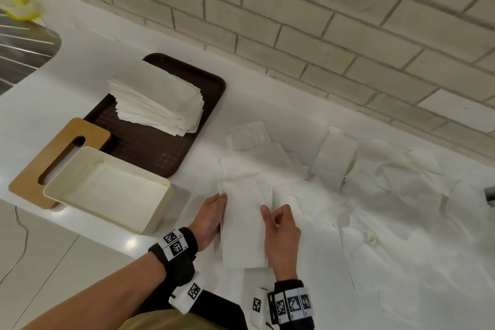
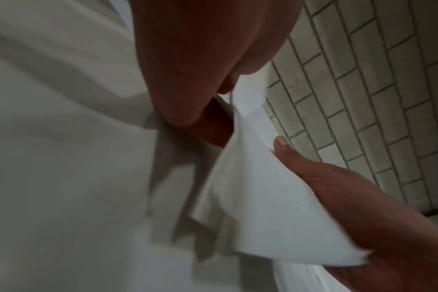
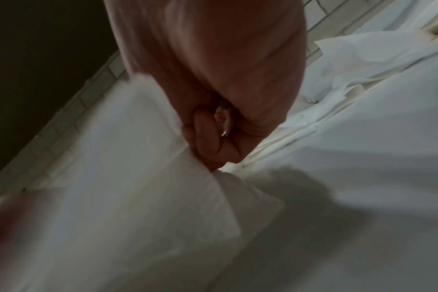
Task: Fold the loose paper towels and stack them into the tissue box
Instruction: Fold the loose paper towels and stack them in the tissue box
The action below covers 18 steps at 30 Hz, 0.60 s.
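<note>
White bench (image 1: pixel 80 67) under a pale brick-tile wall (image 1: pixel 321 8), loose towels (image 1: pixel 388 182) scattered everywhere. Both hands (image 1: pixel 211 218) (image 1: pixel 281 238) have a grip pinching one folded paper towel (image 1: pixel 243 225) beside the open tissue box (image 1: pixel 150 222).

Both forearms are bare. The left hand (image 1: pixel 210 220) has a black wrist strap (image 1: pixel 175 250) carrying a white band printed with 2 black-and-white square markers, and a white camera block (image 1: pixel 188 295) hangs below it with 1 more marker. The right hand (image 1: pixel 281 233) wears a matching black strap (image 1: pixel 290 303) with 3 markers in a row and a white block (image 1: pixel 258 305) beside it bearing 1 marker. Tan clothing (image 1: pixel 171 323) shows at the bottom edge.
</note>
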{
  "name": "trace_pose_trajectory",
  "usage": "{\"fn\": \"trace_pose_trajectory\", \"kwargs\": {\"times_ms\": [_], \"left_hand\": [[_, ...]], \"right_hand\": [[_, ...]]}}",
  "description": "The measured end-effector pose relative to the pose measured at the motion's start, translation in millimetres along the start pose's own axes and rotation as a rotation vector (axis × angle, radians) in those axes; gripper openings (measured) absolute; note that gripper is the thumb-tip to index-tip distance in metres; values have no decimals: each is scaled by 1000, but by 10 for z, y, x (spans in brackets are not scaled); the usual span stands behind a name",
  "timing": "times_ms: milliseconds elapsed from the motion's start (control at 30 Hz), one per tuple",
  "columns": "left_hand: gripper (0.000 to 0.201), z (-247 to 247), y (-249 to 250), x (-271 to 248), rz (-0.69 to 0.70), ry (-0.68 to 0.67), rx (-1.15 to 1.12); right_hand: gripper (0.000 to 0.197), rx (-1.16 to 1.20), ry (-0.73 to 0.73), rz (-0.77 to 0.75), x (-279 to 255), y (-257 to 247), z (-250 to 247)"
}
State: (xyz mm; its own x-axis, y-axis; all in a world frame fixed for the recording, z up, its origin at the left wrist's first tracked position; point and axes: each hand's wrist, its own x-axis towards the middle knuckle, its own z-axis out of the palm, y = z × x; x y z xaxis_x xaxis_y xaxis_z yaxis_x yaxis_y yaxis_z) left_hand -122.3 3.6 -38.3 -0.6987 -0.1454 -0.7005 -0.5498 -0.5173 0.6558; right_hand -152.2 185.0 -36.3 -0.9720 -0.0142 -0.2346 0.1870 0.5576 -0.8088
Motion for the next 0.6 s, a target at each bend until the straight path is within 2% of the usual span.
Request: {"fn": "trace_pose_trajectory", "kwargs": {"times_ms": [67,167,300,367,433,500,600], "left_hand": [[42,-22,2,1,-15,5,-18],[51,-65,-30,18,-39,-43,7],[52,-95,-118,42,27,-73,56],[48,-95,-148,47,65,-53,67],[46,-104,-168,58,79,-18,77],[44,-113,-172,76,91,7,72],[43,-57,-118,44,98,-1,84]], "right_hand": [[47,-39,42,1,21,52,50],[49,-87,116,-84,44,41,94],[48,-310,236,-206,28,-158,123],[45,-251,301,-198,23,-200,77],[45,-129,327,-119,-24,-143,0],[43,-124,291,-53,-141,-34,-61],[39,-296,89,69,-325,138,-43]]}}
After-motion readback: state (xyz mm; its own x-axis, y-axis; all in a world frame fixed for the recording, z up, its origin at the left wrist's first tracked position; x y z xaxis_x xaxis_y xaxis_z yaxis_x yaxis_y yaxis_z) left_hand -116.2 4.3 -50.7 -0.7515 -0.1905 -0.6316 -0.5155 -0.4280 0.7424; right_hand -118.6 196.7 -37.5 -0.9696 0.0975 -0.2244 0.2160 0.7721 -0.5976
